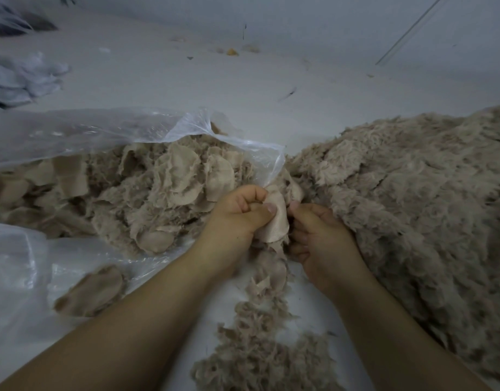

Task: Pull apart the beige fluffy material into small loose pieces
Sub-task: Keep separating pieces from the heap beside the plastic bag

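1. A strip of beige fluffy material (274,221), woven backing side up, was held between both hands near the centre of the view.
2. The left hand (243,213) was curled round the strip's left edge, with its thumb pressed flat onto the backing and the fingers folded beneath.
3. The right hand (319,238) gripped the strip's right edge; its fingers were curled inward and bunched together, and the fingertips were partly buried in the pile, so the exact pinch could not be told.
4. The two hands were just beside each other, with only the gripped strip between them.
5. From the hands toward 6 o'clock, a trail of loose torn pieces (260,334) lay on the pale surface (271,80).
6. Toward 3 o'clock, a large heap of fluffy pile (412,193) was spread out, touching the right hand and forearm.
7. Toward 9 o'clock, a clear plastic bag (102,131) lay open on its side, and a mass of beige scraps (164,187) with visible backing was heaped inside it.
8. One separate beige piece (93,289) lay on the plastic toward 8 o'clock.
9. At 10 o'clock, far from the hands, crumpled whitish material (23,77) was seen, too blurred to identify.
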